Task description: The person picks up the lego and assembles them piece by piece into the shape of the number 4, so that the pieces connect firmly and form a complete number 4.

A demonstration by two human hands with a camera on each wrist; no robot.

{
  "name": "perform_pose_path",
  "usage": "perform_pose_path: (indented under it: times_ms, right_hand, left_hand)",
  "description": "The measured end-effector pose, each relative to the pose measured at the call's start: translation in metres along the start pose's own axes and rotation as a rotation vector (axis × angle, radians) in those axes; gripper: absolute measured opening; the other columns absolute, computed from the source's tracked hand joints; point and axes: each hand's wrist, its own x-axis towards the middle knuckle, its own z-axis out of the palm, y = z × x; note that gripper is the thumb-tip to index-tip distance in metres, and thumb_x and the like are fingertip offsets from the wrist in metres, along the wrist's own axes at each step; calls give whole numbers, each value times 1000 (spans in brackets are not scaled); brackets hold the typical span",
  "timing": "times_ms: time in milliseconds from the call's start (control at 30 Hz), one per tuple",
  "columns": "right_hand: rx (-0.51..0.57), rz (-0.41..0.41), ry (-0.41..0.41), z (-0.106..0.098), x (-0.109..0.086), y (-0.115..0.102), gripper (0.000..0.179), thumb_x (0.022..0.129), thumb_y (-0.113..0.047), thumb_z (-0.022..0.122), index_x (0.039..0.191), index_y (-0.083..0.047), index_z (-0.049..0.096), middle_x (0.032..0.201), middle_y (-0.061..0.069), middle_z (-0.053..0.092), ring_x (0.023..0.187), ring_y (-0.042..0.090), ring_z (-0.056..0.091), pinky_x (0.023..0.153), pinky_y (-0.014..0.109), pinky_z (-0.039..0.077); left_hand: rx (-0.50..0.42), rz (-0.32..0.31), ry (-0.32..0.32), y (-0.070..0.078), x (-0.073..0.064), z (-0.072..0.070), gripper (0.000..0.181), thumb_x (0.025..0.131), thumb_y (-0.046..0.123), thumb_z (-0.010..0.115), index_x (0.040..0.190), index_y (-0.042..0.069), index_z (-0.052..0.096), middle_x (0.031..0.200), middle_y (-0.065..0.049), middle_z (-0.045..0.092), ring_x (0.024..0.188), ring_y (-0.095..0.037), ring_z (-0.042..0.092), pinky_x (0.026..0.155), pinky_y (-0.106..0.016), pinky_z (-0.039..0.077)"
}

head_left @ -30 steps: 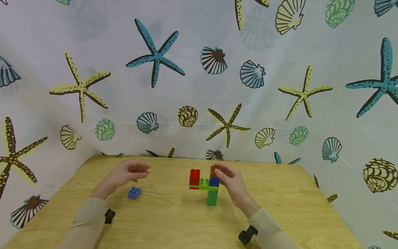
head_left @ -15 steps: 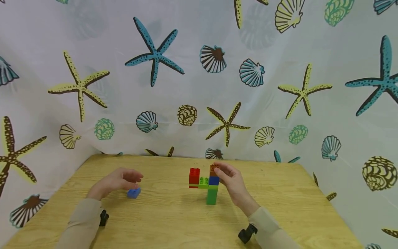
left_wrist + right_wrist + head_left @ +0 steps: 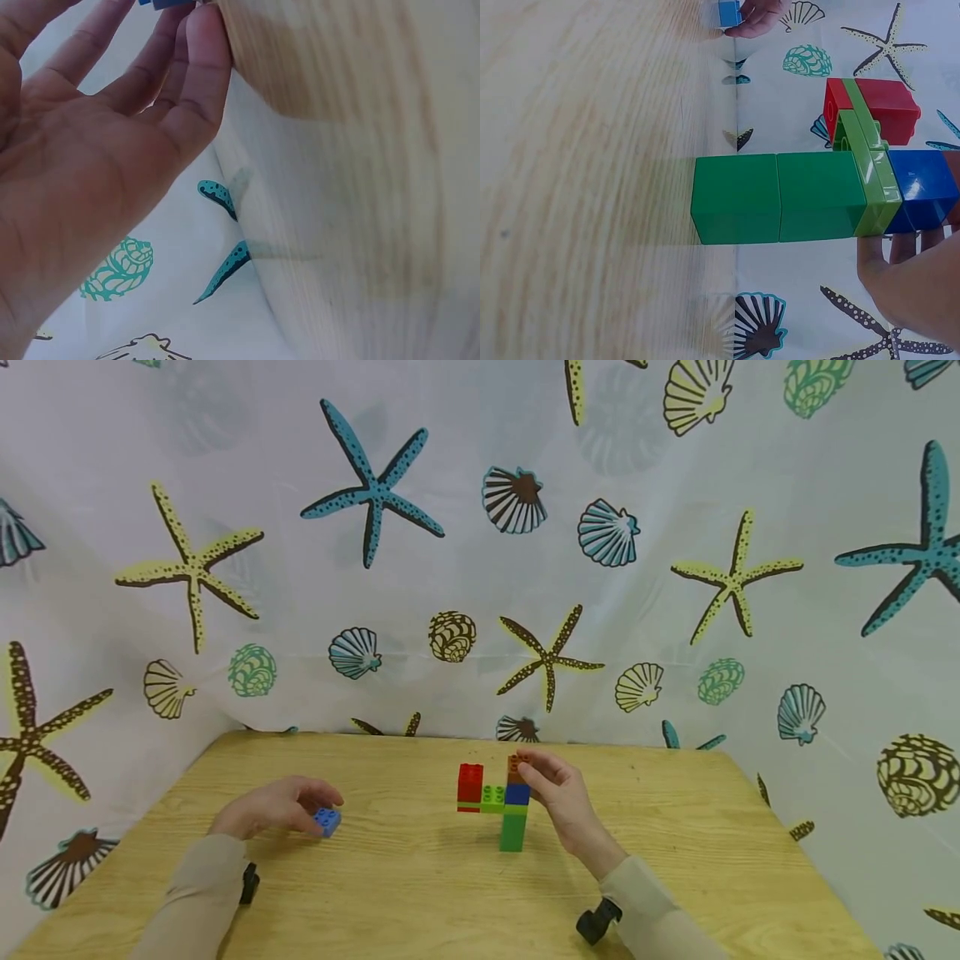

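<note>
On the left of the table, my left hand (image 3: 281,804) has its thumb and fingers about a blue toy brick (image 3: 327,821). Only a sliver of that brick (image 3: 169,3) shows at the top of the left wrist view, by the fingertips. Right of centre stands a toy brick tower (image 3: 512,831): green bricks at the base, a lime plate (image 3: 870,180), a dark blue brick (image 3: 924,191), and an orange-brown brick (image 3: 514,768) on top. A red brick (image 3: 470,783) sits on the plate's left end. My right hand (image 3: 561,793) pinches the tower's upper part from the right.
The wooden table (image 3: 405,893) reaches back to a white curtain (image 3: 465,560) printed with starfish and shells. Black wrist straps with small cameras, such as the right wrist camera (image 3: 597,921), sit below each hand.
My left hand has come down and slightly left onto the blue brick, its thumb and fingers closing about it. My right hand stays at the tower, which has not moved.
</note>
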Motion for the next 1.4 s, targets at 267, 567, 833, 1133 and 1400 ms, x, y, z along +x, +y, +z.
perform_pose_path:
  times_ms: [267, 567, 833, 1133, 1400]
  right_hand:
    - [-6, 21, -3, 1, 1, -1, 46, 83, -29, 66, 121, -4, 56, 114, 8, 58, 101, 23, 54, 89, 42, 39]
    - [-8, 39, -25, 3, 1, -5, 39, 89, -20, 59, 123, -2, 52, 113, 5, 58, 102, 20, 53, 90, 39, 40]
    - [-28, 45, -48, 5, -4, -11, 39, 91, -19, 56, 125, -2, 51, 109, 3, 58, 98, 18, 54, 86, 35, 41]
    - [19, 23, -27, 0, 1, -2, 44, 86, -24, 62, 123, -2, 53, 113, 8, 57, 101, 22, 53, 90, 41, 39]
    - [3, 5, -36, -2, 0, -1, 52, 82, -31, 66, 124, -3, 53, 115, 9, 56, 102, 22, 53, 89, 41, 40]
  left_hand:
    - [22, -49, 3, 1, 5, 3, 48, 65, -1, 75, 110, -1, 57, 102, -11, 56, 90, -26, 48, 76, -34, 43]
    - [71, -38, 9, 0, 8, 4, 41, 69, 9, 77, 105, -2, 62, 95, -9, 59, 85, -23, 52, 67, -32, 45]
    - [94, -2, 25, 10, 9, 8, 40, 71, 13, 75, 107, -1, 62, 98, -8, 60, 88, -22, 52, 73, -34, 46]
    - [69, 84, 0, 32, 17, 20, 45, 75, 13, 73, 115, 1, 58, 108, -13, 59, 96, -27, 54, 74, -37, 48]
    - [-22, 123, 51, 45, 30, 36, 39, 81, 21, 68, 117, 11, 57, 109, -16, 57, 92, -25, 56, 75, -40, 49]
